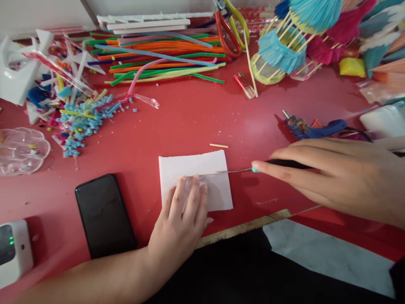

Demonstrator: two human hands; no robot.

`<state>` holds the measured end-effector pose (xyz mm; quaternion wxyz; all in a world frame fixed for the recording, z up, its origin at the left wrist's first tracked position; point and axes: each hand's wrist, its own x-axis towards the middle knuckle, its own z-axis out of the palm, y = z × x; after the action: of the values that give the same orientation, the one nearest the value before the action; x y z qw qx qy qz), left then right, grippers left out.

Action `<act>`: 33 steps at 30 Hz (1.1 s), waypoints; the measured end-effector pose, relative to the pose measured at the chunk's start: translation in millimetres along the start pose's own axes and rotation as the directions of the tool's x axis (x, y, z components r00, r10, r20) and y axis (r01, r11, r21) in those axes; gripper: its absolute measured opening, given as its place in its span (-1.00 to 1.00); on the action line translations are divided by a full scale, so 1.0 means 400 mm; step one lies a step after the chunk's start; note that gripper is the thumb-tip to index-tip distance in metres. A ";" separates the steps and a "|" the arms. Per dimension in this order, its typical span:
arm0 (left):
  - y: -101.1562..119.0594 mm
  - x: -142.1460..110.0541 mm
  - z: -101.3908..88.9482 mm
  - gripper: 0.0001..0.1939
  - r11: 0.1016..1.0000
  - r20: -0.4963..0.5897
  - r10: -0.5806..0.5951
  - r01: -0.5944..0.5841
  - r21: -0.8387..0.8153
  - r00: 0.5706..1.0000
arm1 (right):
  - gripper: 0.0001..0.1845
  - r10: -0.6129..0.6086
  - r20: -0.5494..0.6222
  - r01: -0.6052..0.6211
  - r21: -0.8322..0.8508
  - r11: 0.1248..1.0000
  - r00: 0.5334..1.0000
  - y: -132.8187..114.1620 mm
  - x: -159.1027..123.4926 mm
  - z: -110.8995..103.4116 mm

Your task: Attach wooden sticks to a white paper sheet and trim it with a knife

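A white foam sheet [215, 166] lies on the red table [190, 122] near its front edge. My left hand [180, 219] presses flat on the sheet's lower half, fingers stretched out. A thin wooden stick [198, 174] lies across the sheet just above my fingertips. My right hand [335, 175] comes in from the right, closed around a black-handled craft knife [284, 164]. Its thin blade [236, 170] reaches the sheet's right edge by the stick. A short stick offcut [219, 146] lies just above the sheet.
A black phone [104, 215] lies left of my hand, a white device [14, 249] at the far left. A blue glue gun [313, 128], a red lighter [244, 85], coloured straws [164, 59], cut straw bits [82, 122], scissors [230, 29] and feathery paper ornaments [300, 33] fill the back.
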<state>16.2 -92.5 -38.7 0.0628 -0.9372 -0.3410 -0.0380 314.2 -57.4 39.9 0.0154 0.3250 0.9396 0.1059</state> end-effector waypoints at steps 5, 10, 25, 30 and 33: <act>0.000 0.001 -0.002 -0.47 1.000 0.005 0.000 0.000 -0.001 1.000 | -0.55 0.096 -0.023 -0.093 0.101 0.990 0.995 -0.029 0.021 0.026; 0.000 -0.003 -0.002 -0.45 1.000 0.007 0.010 -0.010 0.002 1.000 | -0.51 0.092 -0.018 -0.088 0.143 0.986 0.996 -0.044 0.058 0.044; -0.001 -0.001 -0.001 -0.47 1.000 0.017 0.005 -0.005 -0.002 1.000 | -0.57 0.223 -0.082 -0.208 0.158 0.965 0.971 -0.057 0.069 0.076; -0.001 0.002 0.000 -0.46 1.000 0.024 0.007 -0.007 -0.002 1.000 | -0.69 0.326 0.011 -0.310 0.343 0.887 0.945 -0.060 0.053 0.115; -0.001 0.002 0.001 -0.46 1.000 0.019 0.005 -0.005 -0.008 1.000 | -0.80 0.306 0.057 -0.301 0.413 0.859 0.950 -0.064 0.043 0.140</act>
<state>16.5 -91.6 -38.8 0.0557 -0.9386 -0.3391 -0.0302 290.4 -55.9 -19.5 -0.0762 0.4640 0.8775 -0.0942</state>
